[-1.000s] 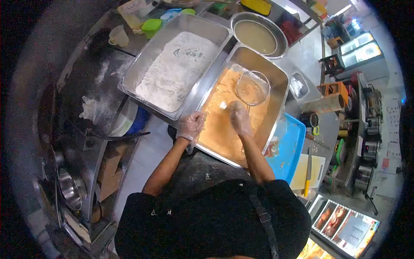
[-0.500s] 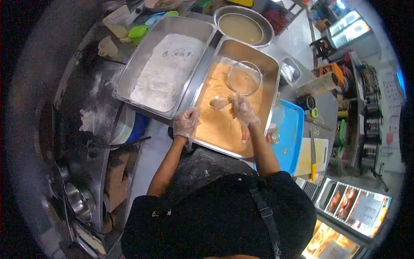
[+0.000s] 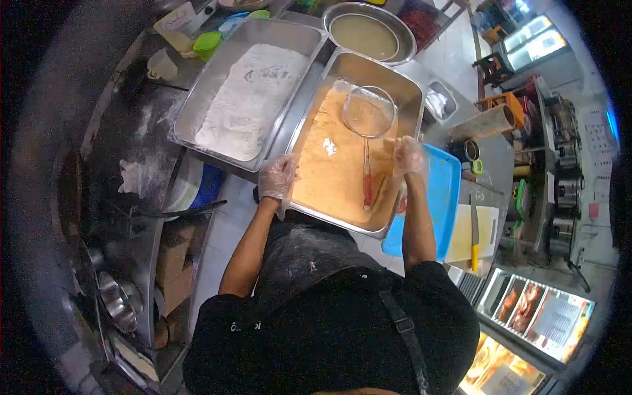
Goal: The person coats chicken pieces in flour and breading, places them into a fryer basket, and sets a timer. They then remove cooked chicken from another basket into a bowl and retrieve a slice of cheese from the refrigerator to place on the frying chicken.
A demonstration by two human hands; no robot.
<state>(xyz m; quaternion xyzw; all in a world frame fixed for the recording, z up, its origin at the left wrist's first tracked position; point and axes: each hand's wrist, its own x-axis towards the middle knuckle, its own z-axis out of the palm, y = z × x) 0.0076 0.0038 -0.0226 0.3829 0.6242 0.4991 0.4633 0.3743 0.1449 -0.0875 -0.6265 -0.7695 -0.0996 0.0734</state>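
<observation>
Both hands wear clear plastic gloves. My left hand [image 3: 278, 176] is closed on the near left rim of a deep metal pan [image 3: 409, 76]. Across from it, my right hand [image 3: 409, 157] has its fingers curled over the pan's right rim. Orange-tan breading powder [image 3: 322, 181] covers the pan's bottom, with a small whitish patch [image 3: 329, 146] in it. A round wire-mesh strainer [image 3: 370, 112] lies on the powder, its red handle [image 3: 367, 189] towards me. The light-brown piece seen earlier does not show now.
A second metal pan [image 3: 183, 137] of white flour [image 3: 240, 105] stands left. Behind is a round bowl [image 3: 332, 16] of cloudy liquid [image 3: 365, 36]. At right are a blue tray [image 3: 447, 197] and a yellow-handled knife [image 3: 474, 230] on a cutting board [image 3: 487, 227].
My right hand has moved from a light-brown, drumstick-like piece over the powder to the right rim. The strainer's handle is now uncovered. My left hand stays at the left rim.
</observation>
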